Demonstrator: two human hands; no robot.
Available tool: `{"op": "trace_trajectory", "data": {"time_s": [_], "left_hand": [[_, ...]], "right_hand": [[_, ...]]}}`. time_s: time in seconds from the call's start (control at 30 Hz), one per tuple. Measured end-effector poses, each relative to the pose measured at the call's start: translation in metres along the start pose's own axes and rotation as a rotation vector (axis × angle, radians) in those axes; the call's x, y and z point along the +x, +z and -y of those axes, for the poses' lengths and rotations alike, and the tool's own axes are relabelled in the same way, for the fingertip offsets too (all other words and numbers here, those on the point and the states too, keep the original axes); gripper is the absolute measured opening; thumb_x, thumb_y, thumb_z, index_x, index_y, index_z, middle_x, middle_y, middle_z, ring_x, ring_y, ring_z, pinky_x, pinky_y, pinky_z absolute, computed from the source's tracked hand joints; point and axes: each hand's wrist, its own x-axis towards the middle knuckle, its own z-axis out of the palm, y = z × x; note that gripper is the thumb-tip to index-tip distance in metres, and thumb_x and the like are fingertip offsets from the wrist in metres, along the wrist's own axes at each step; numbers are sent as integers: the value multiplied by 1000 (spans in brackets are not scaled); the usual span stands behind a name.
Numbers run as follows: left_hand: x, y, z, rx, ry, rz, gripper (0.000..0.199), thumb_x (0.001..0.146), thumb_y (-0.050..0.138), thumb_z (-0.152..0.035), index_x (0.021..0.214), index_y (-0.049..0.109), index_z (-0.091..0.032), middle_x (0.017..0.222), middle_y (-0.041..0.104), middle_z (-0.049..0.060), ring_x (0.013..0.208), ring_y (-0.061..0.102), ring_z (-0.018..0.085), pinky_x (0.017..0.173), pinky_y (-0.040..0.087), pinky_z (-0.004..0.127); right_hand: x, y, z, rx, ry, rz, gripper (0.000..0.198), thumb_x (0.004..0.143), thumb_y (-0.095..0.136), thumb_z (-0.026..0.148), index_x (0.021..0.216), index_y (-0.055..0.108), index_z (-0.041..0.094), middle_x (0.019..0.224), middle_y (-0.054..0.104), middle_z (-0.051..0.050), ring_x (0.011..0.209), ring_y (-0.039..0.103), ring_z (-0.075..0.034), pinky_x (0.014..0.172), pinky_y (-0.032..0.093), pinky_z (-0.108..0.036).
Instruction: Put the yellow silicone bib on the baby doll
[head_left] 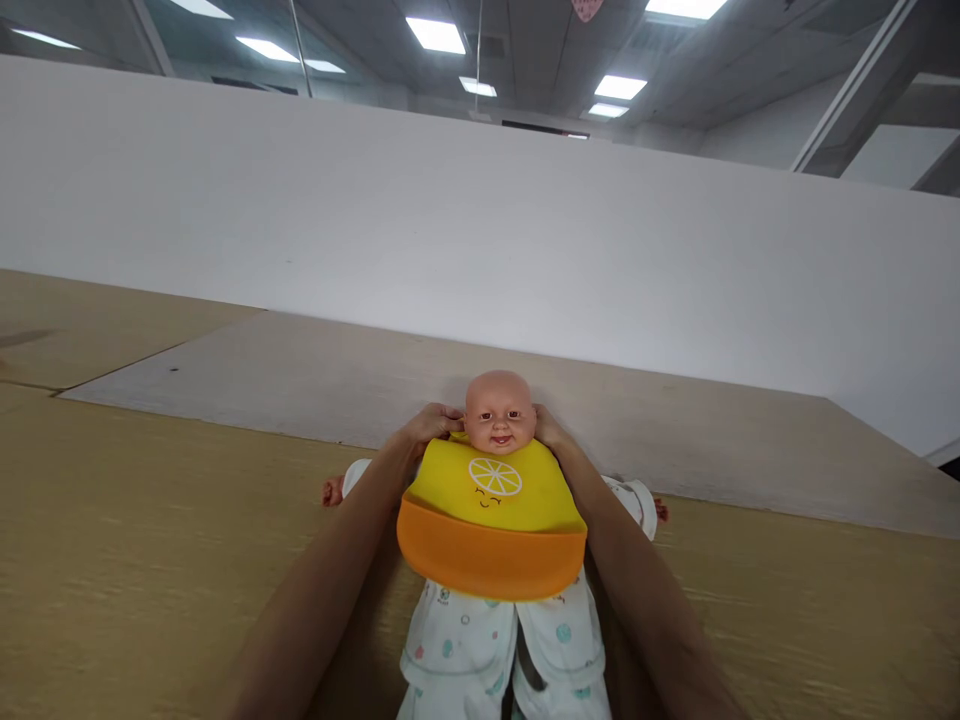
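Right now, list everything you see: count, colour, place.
Doll: one, pinkish, lying face up
Bib: one, yellow and orange, doll's chest
Outfit: one, patterned white, on doll
Wooden surface: one, tan, under doll
Panel: one, pale grey, along wall
Wall: one, white, beyond doll
Glass panes: several, clear, above wall
Ceiling lights: several, white, along top
Unclear item: one, pink, top edge
Left hand: one, beside doll's neck
Right hand: one, beside doll's neck
Forearms: two, bare, flanking doll

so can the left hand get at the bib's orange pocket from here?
Probably yes. The left hand is up beside the doll's head, and nothing covers the orange pocket; it would likely just have to draw back toward the wearer.
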Motion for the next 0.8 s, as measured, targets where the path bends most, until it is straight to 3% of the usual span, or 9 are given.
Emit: {"op": "trace_trajectory", "data": {"time_s": [0.13,0.37,0.53,0.63,0.8], "left_hand": [[-2,2,-2,8,-21,2,21,50,77,-22,67,71,-14,55,66,2,48,57,15,48,41,25],[5,-3,-1,172,-52,-111,10,55,72,-18,59,65,-13,49,61,0,44,53,13,46,39,23],[4,-1,-5,210,-45,-153,4,55,65,-12,55,61,-14,40,51,-4,36,42,8,40,31,21],[3,2,-8,160,-25,-184,6,54,64,-10,59,63,-15,41,52,-5,36,42,8,39,29,20],[3,1,-6,123,-14,-177,10,53,66,-9,61,65,-15,46,57,-3,39,48,11,42,33,21]], "right_hand": [[-7,4,6,77,98,70,28,81,59,27,101,73,14,106,72,-12,111,61,-28,100,45,-44],[-4,3,3,291,228,-40,17,76,62,22,86,74,15,102,73,-10,109,62,-28,100,46,-43],[4,-5,-8,376,272,-19,18,77,56,22,82,72,14,106,72,-12,107,63,-26,98,48,-43],[6,-6,-14,481,289,-7,23,79,50,22,83,72,14,114,69,-12,108,63,-25,98,48,-42],[7,-6,-17,339,251,-15,24,81,51,22,90,72,14,119,68,-10,114,60,-26,100,46,-41]]}}
